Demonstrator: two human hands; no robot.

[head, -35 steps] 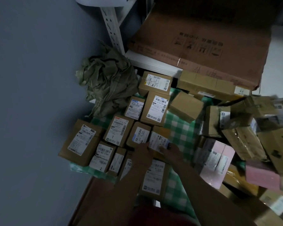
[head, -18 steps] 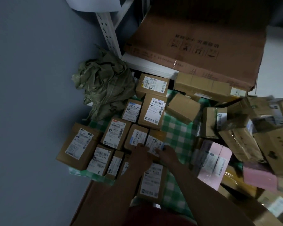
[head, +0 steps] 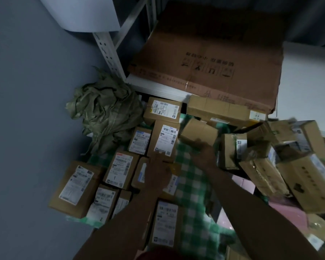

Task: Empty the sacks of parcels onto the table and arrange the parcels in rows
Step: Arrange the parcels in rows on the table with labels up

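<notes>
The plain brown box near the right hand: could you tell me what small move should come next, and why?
Probably close the right hand on the plain brown box and turn it flat, label up. It sits tilted, apart from the labelled parcels lined up on the green checked cloth, and bare cloth beside that row leaves room. The left hand rests on the row.

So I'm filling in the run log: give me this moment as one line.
phase: arranging rows | left hand: resting on labelled parcels | right hand: reaching to plain box | sack: emptied, crumpled | pile: unsorted
</notes>
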